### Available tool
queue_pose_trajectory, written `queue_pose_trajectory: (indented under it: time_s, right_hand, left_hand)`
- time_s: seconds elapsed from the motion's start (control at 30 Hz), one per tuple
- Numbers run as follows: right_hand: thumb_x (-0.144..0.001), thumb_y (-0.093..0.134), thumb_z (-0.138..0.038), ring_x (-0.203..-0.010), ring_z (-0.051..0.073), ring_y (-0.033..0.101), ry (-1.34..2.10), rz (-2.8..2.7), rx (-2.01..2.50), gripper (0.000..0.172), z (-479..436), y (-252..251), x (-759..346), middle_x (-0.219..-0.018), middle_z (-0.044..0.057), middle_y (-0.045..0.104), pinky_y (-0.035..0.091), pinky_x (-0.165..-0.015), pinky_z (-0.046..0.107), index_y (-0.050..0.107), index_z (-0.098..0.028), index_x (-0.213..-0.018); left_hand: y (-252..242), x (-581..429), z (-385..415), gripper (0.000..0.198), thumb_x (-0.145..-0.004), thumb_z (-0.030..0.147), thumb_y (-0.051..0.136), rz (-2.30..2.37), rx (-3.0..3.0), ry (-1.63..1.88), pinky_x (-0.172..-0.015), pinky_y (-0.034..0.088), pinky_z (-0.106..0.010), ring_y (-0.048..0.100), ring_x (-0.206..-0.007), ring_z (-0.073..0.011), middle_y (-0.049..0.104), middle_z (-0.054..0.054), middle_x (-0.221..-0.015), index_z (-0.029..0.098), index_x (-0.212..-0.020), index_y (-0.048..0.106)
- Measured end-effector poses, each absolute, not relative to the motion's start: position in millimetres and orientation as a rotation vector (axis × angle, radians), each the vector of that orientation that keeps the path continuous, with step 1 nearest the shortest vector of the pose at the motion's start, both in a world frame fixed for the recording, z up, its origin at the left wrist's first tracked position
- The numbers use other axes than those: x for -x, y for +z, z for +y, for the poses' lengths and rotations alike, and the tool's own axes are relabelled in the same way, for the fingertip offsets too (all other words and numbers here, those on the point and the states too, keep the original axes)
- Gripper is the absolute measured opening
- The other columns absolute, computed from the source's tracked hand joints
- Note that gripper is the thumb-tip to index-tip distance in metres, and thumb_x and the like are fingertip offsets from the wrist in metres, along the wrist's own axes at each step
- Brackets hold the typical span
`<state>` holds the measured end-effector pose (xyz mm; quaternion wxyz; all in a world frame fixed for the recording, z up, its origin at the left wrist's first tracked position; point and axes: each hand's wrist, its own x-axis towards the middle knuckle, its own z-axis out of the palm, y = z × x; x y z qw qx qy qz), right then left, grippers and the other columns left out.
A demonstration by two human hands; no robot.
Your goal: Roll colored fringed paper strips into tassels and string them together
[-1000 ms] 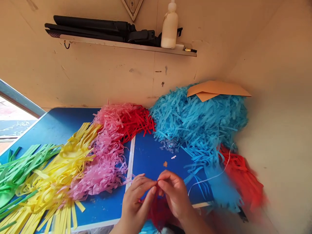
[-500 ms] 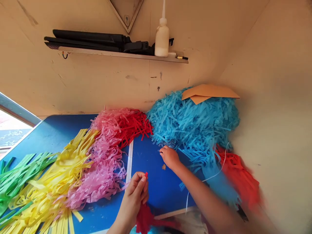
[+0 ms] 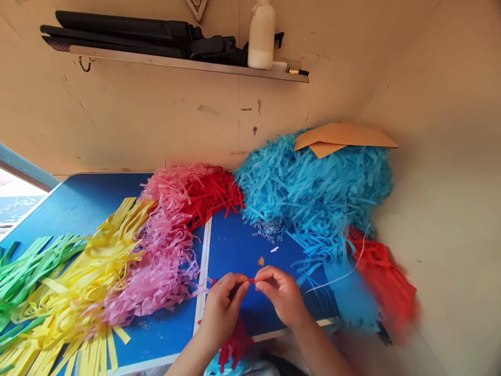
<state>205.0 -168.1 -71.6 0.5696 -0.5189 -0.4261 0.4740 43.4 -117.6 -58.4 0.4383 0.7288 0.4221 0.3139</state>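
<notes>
Both hands meet above the blue table (image 3: 230, 250), near its front edge. My left hand (image 3: 224, 297) is closed on a red paper tassel (image 3: 236, 342), whose cut strips hang below it. At the tassel's thin top end, the fingertips of my right hand (image 3: 282, 295) pinch too; whether they also hold something small is hidden. Just beyond the hands lie a small brown scrap (image 3: 261, 260) and a small white piece (image 3: 274, 249). A scatter of tiny clear pieces (image 3: 269, 230) lies against the blue fringe.
Heaps of blue fringed paper (image 3: 317, 183), red fringe (image 3: 213, 196), pink fringe (image 3: 164, 266), yellow strips (image 3: 86, 282) and green strips (image 3: 35, 271) cover the table. Orange paper (image 3: 344, 138) tops the blue heap. White string (image 3: 350, 274) trails at right. A wall shelf (image 3: 176, 61) carries a bottle (image 3: 261, 39).
My right hand has come back from the clear pieces to the tassel's top end in my left hand. The left hand has shifted slightly right. The view has tipped downward.
</notes>
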Motion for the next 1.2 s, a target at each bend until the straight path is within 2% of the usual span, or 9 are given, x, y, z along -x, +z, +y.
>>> queue_pose_trajectory:
  time_s: [0.23,0.4,0.5,0.57,0.7,0.77,0.97,1.1,1.2]
  right_hand:
    - [-0.087,0.064,-0.028,-0.068,0.014,0.061,1.094,-1.010,1.372,0.010,-176.6,-66.2,-208.4,-0.073,-0.001,0.066,0.048,-0.065,0.024,0.070,-0.021,-0.086]
    - [-0.086,0.066,-0.026,-0.084,0.017,0.063,1.019,-1.132,1.321,0.010,-178.8,-64.6,-210.5,-0.088,0.002,0.068,0.049,-0.077,0.026,0.075,-0.023,-0.085]
    - [-0.084,0.070,-0.028,-0.081,0.016,0.063,1.073,-0.994,1.304,0.007,-180.7,-68.2,-207.9,-0.086,0.001,0.068,0.049,-0.075,0.026,0.074,-0.024,-0.088]
    - [-0.081,0.075,-0.032,-0.078,0.015,0.062,1.143,-0.845,1.265,0.012,-182.0,-72.0,-204.5,-0.084,0.000,0.068,0.050,-0.073,0.025,0.073,-0.024,-0.090]
    - [-0.071,0.084,-0.037,-0.073,0.014,0.062,1.348,-0.617,1.127,0.024,-183.6,-77.9,-200.1,-0.080,0.000,0.069,0.050,-0.071,0.025,0.073,-0.024,-0.088]
    - [-0.067,0.087,-0.036,-0.068,0.014,0.061,1.399,-0.577,1.101,0.024,-184.6,-77.4,-200.8,-0.075,-0.001,0.068,0.050,-0.067,0.025,0.073,-0.023,-0.082]
    - [-0.075,0.082,-0.027,-0.073,0.015,0.062,1.112,-0.869,1.180,0.012,-189.5,-68.3,-206.7,-0.075,-0.001,0.067,0.049,-0.072,0.026,0.072,-0.024,-0.069]
    - [-0.075,0.082,-0.029,-0.070,0.016,0.061,1.100,-0.889,1.160,0.014,-191.6,-68.3,-212.9,-0.072,-0.001,0.066,0.050,-0.068,0.027,0.071,-0.024,-0.068]
    - [-0.080,0.078,-0.030,-0.073,0.017,0.063,1.023,-0.928,1.203,0.013,-193.2,-65.7,-217.8,-0.074,0.000,0.067,0.051,-0.071,0.027,0.071,-0.024,-0.072]
  left_hand:
    - [-56.4,-43.2,-121.4,0.022,-0.097,0.026,0.049,0.966,-2.171,0.774,-0.061,0.048,-0.024,0.065,-0.068,-0.0157,0.069,-0.003,-0.078,0.021,-0.092,0.069]
    - [-54.0,-41.8,-123.2,0.024,-0.098,0.026,0.047,0.878,-2.227,0.757,-0.061,0.051,-0.023,0.067,-0.067,-0.0151,0.071,-0.003,-0.079,0.021,-0.091,0.069]
    - [-56.9,-41.4,-124.9,0.018,-0.097,0.029,0.052,0.948,-2.153,0.820,-0.057,0.052,-0.022,0.069,-0.063,-0.0143,0.074,-0.001,-0.075,0.022,-0.092,0.068]
    - [-59.0,-41.4,-126.3,0.011,-0.094,0.030,0.059,0.988,-2.063,0.855,-0.054,0.051,-0.020,0.070,-0.058,-0.0132,0.074,0.002,-0.070,0.022,-0.097,0.065]
    - [-60.6,-41.1,-127.0,0.011,-0.092,0.033,0.062,0.880,-1.984,0.897,-0.053,0.051,-0.017,0.070,-0.054,-0.0110,0.074,0.006,-0.065,0.023,-0.096,0.060]
    - [-60.2,-40.8,-125.8,0.013,-0.093,0.036,0.061,0.828,-2.004,0.939,-0.053,0.051,-0.017,0.070,-0.053,-0.0108,0.074,0.006,-0.064,0.023,-0.095,0.062]
    - [-53.3,-42.3,-120.1,0.023,-0.089,0.045,0.065,0.716,-2.039,0.892,-0.059,0.054,-0.020,0.072,-0.061,-0.0142,0.077,-0.002,-0.071,0.024,-0.090,0.074]
    - [-45.0,-44.1,-117.1,0.022,-0.092,0.037,0.061,0.663,-2.005,0.815,-0.060,0.054,-0.021,0.070,-0.064,-0.0141,0.075,-0.003,-0.071,0.022,-0.084,0.075]
    - [-42.5,-44.3,-116.0,0.021,-0.093,0.034,0.061,0.727,-2.028,0.793,-0.061,0.053,-0.022,0.069,-0.065,-0.0144,0.074,-0.003,-0.072,0.021,-0.083,0.074]
